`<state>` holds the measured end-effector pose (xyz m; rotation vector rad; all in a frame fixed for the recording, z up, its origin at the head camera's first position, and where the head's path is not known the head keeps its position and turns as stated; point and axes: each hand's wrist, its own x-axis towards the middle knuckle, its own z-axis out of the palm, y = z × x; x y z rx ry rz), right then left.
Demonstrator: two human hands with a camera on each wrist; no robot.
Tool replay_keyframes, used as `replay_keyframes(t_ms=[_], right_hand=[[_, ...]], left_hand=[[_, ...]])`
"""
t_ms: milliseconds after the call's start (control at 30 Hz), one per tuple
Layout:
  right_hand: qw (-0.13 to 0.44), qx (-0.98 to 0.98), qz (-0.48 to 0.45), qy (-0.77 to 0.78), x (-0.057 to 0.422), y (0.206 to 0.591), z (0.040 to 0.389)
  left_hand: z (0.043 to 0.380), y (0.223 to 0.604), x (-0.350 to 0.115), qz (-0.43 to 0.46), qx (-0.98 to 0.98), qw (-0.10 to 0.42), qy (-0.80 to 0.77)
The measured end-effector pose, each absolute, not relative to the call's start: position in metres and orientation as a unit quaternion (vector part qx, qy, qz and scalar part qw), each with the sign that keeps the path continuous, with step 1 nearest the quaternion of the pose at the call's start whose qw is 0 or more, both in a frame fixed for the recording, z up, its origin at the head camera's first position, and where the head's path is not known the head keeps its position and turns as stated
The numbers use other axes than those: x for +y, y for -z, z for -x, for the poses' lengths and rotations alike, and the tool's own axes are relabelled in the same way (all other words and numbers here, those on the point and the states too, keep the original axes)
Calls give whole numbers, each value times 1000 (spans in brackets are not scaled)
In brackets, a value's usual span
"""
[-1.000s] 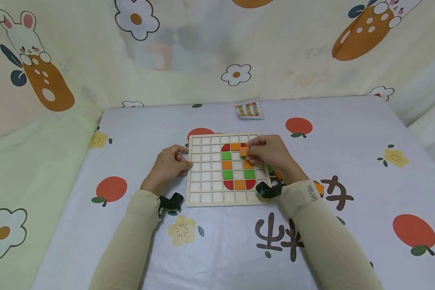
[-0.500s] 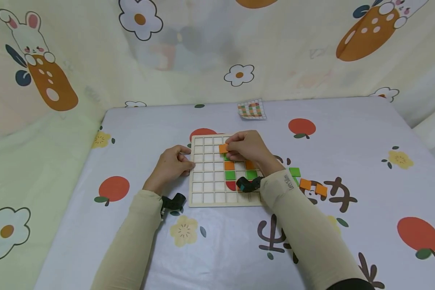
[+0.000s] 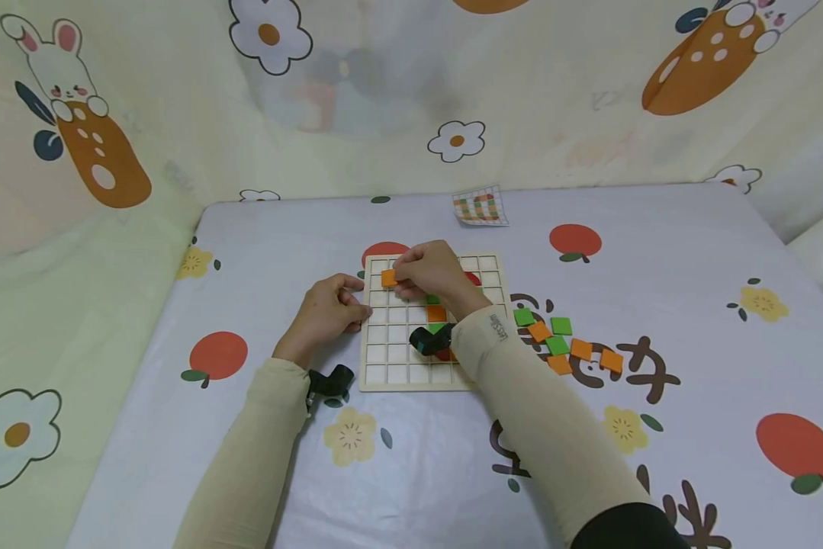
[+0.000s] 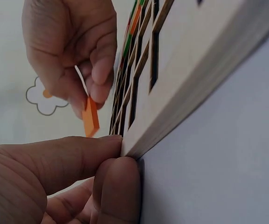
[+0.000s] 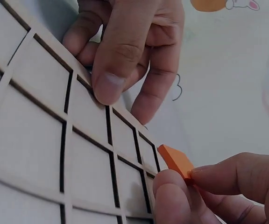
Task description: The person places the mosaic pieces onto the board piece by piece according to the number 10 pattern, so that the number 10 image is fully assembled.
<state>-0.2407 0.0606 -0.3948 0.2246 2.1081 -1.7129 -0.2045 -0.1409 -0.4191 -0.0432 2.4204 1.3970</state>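
Yes, an orange square tile (image 3: 388, 278) was pinched by the right hand (image 3: 430, 274), held just above the wooden grid board (image 3: 377, 354) near its far left corner, beyond the left hand (image 3: 322, 313), by whose thumb and fingers the board's left edge was gripped!

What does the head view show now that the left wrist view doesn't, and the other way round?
Only the head view: the loose green and orange tiles right of the board, the card behind it, and both sleeves.

Only the left wrist view: the thickness of the orange tile and the side of the board's left rim.

Both: the right hand pinching that tile, the left hand touching the board's edge, and coloured tiles set in the grid.
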Motion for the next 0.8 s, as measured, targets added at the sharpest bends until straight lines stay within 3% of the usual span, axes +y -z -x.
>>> replay_keyframes(t_ms=[800], right_hand=[[198,784,-89,582,38,398,245]], left_hand=[[206,423,-143,2,856,167,-489]])
